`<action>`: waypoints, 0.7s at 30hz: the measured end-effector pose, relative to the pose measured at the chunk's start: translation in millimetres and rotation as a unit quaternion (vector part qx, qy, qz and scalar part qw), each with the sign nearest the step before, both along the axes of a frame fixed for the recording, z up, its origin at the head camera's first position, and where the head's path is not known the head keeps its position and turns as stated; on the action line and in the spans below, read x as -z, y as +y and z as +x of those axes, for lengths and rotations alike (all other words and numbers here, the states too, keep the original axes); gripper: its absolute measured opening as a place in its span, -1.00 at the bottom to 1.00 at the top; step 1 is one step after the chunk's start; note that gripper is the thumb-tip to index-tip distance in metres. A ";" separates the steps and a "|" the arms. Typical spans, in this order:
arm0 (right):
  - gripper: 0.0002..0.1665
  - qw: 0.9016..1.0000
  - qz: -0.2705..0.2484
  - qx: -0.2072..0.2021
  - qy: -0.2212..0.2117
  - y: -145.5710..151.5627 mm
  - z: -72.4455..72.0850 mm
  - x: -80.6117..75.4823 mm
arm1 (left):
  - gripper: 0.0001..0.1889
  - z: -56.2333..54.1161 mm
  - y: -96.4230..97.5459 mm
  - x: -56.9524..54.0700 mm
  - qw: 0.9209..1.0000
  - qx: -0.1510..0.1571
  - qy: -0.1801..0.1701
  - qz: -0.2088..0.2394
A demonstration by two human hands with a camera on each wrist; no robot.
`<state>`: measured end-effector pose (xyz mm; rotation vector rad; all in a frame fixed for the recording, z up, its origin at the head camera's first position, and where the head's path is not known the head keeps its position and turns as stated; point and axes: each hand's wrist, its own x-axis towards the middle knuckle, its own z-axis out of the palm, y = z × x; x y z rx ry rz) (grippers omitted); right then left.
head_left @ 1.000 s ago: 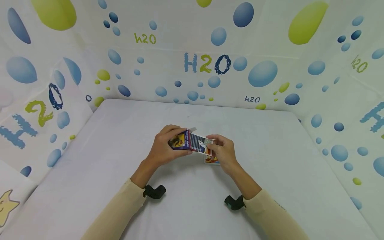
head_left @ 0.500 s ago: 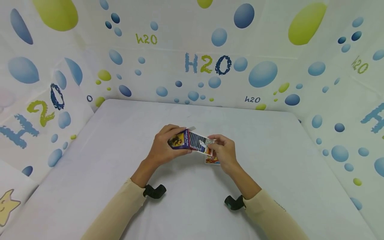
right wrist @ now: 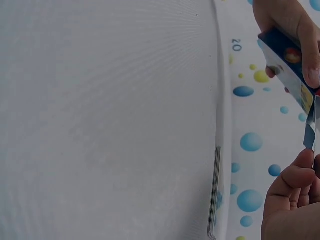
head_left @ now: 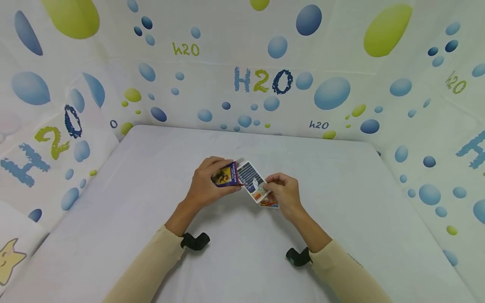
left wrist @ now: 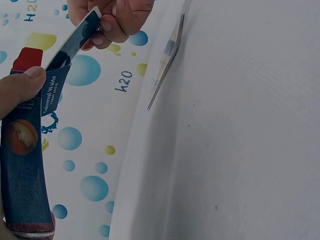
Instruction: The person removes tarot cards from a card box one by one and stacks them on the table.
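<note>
My left hand [head_left: 204, 183] grips a blue tarot deck box [head_left: 224, 175] printed "Universal Waite", its fingers over the top and the thumb below. In the left wrist view the box's red flap [left wrist: 27, 59] stands open. My right hand [head_left: 286, 194] pinches a tarot card [head_left: 251, 182] by its right edge, picture side up and slanted. The card's upper left edge overlaps the box's mouth in the head view. Under it, partly hidden by card and hand, a thin stack of cards [head_left: 270, 203] lies on the table; both wrist views show this stack [left wrist: 172, 52] edge-on.
A white cloth covers the table [head_left: 242, 261]. Behind and beside it hangs a white sheet [head_left: 212, 84] with blue and green drops and "H2O" lettering. Each sleeve cuff carries a black wrist piece, one on the left [head_left: 195, 241] and one on the right [head_left: 298, 256].
The card has turned clockwise out of line with the box, and more of its face shows. My right hand has shifted slightly right and down; the left hand stays nearly in place.
</note>
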<state>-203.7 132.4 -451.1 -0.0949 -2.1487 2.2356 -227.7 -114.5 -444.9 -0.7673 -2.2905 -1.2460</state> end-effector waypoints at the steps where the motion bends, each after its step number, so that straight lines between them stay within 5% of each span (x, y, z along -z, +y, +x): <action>1: -0.86 1.000 -0.004 -0.004 0.001 0.3 0.2 0.3 | -0.23 -0.2 0.0 0.1 1.000 0.001 0.000 -0.001; 10: -0.65 0.997 -0.022 -0.063 0.027 2.5 2.1 -1.6 | -0.23 -1.3 -0.7 3.3 1.000 -0.009 0.005 -0.017; 21: -0.57 0.993 0.009 -0.106 0.054 4.3 1.9 1.4 | -0.22 -1.6 0.6 3.8 1.000 0.016 0.000 -0.020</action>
